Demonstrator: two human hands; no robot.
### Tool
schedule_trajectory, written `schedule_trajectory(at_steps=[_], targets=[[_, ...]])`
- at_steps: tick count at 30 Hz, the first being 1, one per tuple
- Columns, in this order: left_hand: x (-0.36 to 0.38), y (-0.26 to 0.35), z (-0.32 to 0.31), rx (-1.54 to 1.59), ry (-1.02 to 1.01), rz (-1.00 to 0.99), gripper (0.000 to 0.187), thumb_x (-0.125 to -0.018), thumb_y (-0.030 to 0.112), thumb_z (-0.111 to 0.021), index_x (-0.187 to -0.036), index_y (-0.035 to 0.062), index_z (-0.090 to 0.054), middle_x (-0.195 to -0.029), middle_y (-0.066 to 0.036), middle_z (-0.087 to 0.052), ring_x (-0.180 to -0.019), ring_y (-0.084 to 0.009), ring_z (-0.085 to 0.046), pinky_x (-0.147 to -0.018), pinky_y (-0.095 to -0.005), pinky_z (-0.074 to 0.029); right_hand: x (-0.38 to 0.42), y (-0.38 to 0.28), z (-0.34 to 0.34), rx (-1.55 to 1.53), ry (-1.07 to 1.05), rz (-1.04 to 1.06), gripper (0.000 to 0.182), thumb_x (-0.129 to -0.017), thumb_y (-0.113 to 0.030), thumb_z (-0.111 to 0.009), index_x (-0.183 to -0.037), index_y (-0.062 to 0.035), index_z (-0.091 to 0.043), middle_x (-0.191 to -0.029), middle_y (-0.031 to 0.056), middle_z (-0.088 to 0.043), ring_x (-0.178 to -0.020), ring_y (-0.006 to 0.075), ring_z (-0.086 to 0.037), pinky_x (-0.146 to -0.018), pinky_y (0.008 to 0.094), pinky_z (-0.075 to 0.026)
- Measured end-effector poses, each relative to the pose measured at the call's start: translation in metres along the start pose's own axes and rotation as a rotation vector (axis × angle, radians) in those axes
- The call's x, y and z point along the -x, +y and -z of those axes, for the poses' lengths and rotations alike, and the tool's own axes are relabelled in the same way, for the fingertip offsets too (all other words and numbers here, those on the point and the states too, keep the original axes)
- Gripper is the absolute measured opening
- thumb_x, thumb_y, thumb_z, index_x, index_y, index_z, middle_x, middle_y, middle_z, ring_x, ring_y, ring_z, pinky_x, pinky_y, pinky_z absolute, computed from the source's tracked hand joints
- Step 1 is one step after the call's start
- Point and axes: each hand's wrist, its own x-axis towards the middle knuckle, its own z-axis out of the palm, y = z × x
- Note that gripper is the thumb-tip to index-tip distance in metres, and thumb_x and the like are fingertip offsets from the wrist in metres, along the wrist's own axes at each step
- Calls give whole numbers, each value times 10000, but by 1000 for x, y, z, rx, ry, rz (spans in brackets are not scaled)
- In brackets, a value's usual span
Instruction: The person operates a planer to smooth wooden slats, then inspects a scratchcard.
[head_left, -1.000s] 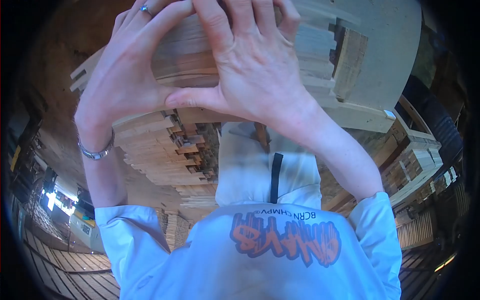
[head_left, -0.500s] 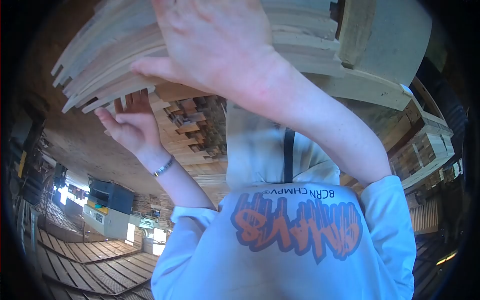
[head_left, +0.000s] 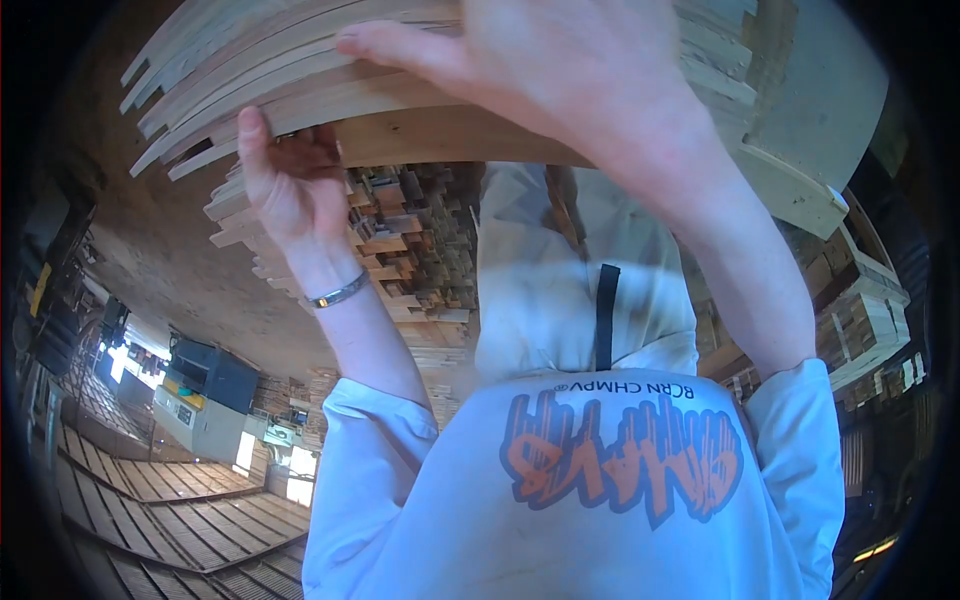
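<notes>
Wooden boards (head_left: 290, 60) lie side by side at the top of the view, their uneven ends pointing left. My left hand (head_left: 300, 195), palm up and with a bracelet at the wrist, is at the near edge of the boards. Its thumb rests against a wooden board (head_left: 400, 92) and its fingers curl in the shadow beneath. My right hand (head_left: 580, 75) is over the boards, back upward, with the thumb stretched out across them. The other fingers of the right hand are cut off by the top edge of the view.
Below the boards stands a stack of short wood pieces (head_left: 410, 230) with staggered ends. A pale wooden panel (head_left: 830, 90) is at the upper right, with a wooden crate (head_left: 870, 310) under it. Grey machinery (head_left: 200, 385) stands at the lower left on the brown floor (head_left: 190, 250).
My right hand has moved right across the boards. My left hand has risen, its thumb now against the near board edge. More of the short-piece stack shows.
</notes>
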Motion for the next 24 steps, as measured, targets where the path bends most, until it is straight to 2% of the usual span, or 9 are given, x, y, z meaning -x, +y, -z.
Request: schedule_trajectory(at_steps=[2,6,8,9,13,21,22,24], targets=[[1,-1,-2,-4,14,1,524,-944,348,-748,-1380,112,-579,-1353,-77,-632,-1277,-229,-548,-1157,-374,-407,0,0,11,-46,-79,-8,975,-921,-670,-559,-1526,60,-332,-1546,235,-345,-1487,378,-288,-1282,519,-143],[-4,-4,6,98,-7,54,475,-904,316,-796,-1289,100,-622,-1251,-61,-666,-1192,-219,-597,-1034,-395,-485,4,13,-11,119,29,77,978,-910,-654,-590,-1547,31,-305,-1547,220,-343,-1497,371,-275,-1287,515,-135],[-8,-2,8,139,10,49,396,-922,274,-777,-1254,101,-648,-1193,-39,-691,-1129,-191,-629,-1001,-385,-503,5,13,-2,143,12,76,974,-903,-640,-612,-1551,18,-304,-1546,214,-348,-1499,378,-272,-1286,518,-139],[-13,0,7,127,16,5,451,-938,334,-750,-1300,96,-623,-1305,-76,-662,-1210,-235,-611,-1065,-407,-488,4,10,8,128,-24,68,973,-897,-631,-626,-1550,15,-306,-1546,214,-349,-1499,383,-271,-1284,521,-143],[-31,5,16,101,45,-130,463,-919,326,-773,-1280,76,-626,-1254,-82,-688,-1160,-227,-661,-1031,-398,-559,-3,3,39,64,-197,25,989,-873,-608,-669,-1548,16,-304,-1566,217,-338,-1503,401,-264,-1271,534,-162],[-28,5,13,156,24,-31,487,-893,310,-804,-1273,66,-620,-1261,-79,-681,-1168,-197,-655,-1044,-361,-549,-1,7,50,101,-336,2,1025,-908,-656,-604,-1589,17,-236,-1658,230,-218,-1556,408,-160,-1277,545,-99],[-29,8,15,80,96,-25,446,-890,279,-805,-1241,60,-638,-1231,-81,-683,-1164,-198,-650,-1026,-361,-549,0,8,48,79,-341,-7,1030,-914,-660,-593,-1596,17,-224,-1670,231,-198,-1563,408,-141,-1278,551,-82],[-34,22,22,-77,244,-15,364,-885,217,-808,-1178,49,-673,-1173,-84,-689,-1154,-200,-639,-991,-362,-548,2,13,40,-48,-225,35,1057,-870,-690,-637,-1614,-45,-251,-1683,171,-227,-1565,369,-184,-1274,553,-88]])
